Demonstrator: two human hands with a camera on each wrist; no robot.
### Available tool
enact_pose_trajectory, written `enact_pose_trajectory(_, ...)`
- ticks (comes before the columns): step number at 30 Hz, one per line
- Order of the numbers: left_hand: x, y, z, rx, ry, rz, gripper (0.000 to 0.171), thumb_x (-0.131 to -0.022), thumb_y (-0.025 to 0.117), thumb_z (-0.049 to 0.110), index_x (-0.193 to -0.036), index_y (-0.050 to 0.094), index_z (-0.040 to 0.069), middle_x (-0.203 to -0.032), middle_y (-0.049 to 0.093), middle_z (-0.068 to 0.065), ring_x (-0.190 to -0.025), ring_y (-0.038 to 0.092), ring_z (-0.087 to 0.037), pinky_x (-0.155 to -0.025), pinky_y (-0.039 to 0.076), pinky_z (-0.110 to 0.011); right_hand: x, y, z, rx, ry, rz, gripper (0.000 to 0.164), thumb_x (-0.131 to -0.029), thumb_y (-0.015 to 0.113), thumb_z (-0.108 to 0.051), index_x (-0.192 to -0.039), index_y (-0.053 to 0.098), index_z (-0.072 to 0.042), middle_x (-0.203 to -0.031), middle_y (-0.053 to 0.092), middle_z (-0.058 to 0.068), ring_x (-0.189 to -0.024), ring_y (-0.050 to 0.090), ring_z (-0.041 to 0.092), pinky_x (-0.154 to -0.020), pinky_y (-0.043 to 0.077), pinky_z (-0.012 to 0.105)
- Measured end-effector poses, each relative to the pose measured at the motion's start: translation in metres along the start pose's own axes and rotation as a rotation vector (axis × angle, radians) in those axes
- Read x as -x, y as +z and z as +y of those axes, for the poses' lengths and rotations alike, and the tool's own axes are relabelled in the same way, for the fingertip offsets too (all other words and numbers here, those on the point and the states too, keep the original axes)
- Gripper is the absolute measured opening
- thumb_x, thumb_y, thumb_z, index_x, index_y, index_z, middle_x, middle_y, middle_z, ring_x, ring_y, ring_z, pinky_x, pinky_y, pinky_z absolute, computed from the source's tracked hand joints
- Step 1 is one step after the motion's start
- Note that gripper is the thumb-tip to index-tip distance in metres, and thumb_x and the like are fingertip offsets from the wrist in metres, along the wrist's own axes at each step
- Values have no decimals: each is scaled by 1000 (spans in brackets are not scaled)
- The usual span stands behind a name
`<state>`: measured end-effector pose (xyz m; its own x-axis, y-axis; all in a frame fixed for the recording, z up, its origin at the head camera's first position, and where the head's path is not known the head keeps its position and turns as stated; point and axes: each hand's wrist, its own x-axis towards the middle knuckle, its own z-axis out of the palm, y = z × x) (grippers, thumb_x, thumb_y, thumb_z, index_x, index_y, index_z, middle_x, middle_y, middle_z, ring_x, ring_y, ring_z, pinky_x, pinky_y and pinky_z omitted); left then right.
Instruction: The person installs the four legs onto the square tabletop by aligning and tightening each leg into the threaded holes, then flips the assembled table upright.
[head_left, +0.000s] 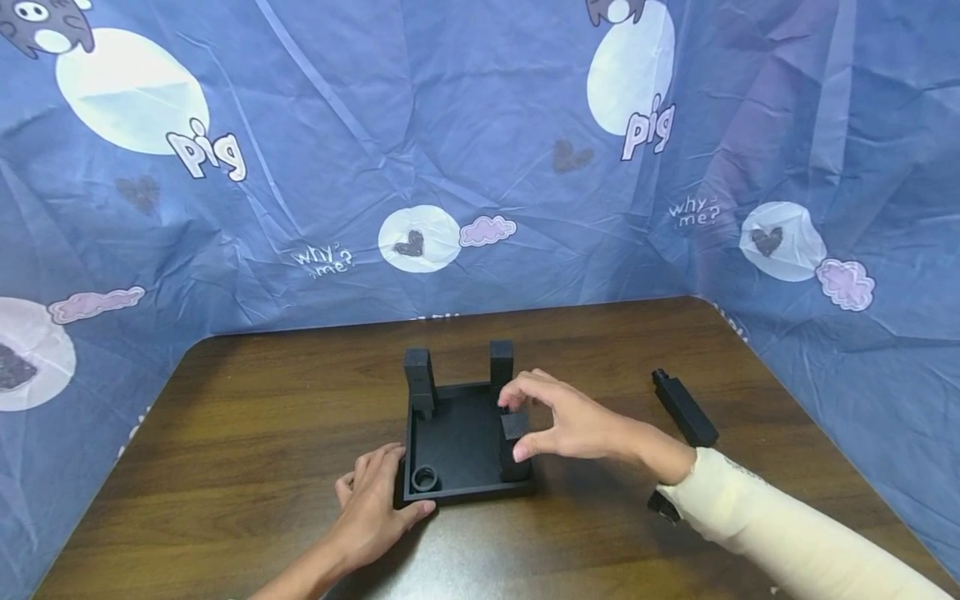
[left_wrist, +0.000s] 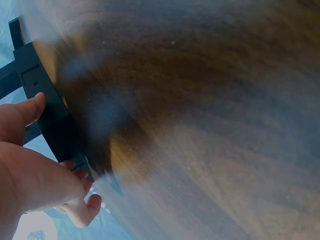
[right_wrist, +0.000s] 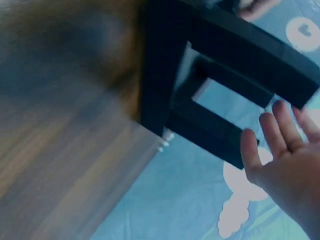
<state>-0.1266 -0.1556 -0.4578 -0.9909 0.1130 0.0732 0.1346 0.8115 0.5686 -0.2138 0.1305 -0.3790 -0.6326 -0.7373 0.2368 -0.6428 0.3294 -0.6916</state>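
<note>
In my head view a black tray on the bench holds three upright posts and a corner ring, the right hand parted around the nearest post; my left wrist view shows the left hand clamped on the tray, my right wrist view the right spread beside post ends.

Cream right sleeve, bare left wrist

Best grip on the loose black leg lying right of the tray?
Probably mid-body on the loose black leg, from above, pinching across its long sides: it lies flat, its blocky body offers straight faces, leaving the narrow end peg free.
</note>
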Motion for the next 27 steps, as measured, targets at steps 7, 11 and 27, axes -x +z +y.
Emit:
enact_pose_trajectory(7,1,0,0,-2,-5,-1,74,-78,82,33,-135,49,-1,-140,47,-17,-127,36,-33,-92,19,-56,1,-14,-3,-91,36,-152,51,-83,76,-8,-131,62,-19,-130,58,-8,-125,46,15,-104,35,46)
enact_pose_trajectory(11,1,1,-1,-2,-3,3,74,-78,82,33,-135,49,-2,-140,47,-17,-127,36,-33,-92,19,-55,2,-12,-3,-111,77,-153,43,-83,75,-5,-122,66,-21,-123,61,-7,-121,50,15,-101,38,42)
enact_pose_trajectory(27,1,1,1,13,8,12,74,-78,82,29,-135,48,-2,-139,48,-17,-126,36,-32,-91,19,-56,4,-7,-3,-102,117,-109,44,-82,75,-7,-122,66,-23,-120,62,-9,-117,53,14,-98,40,43)
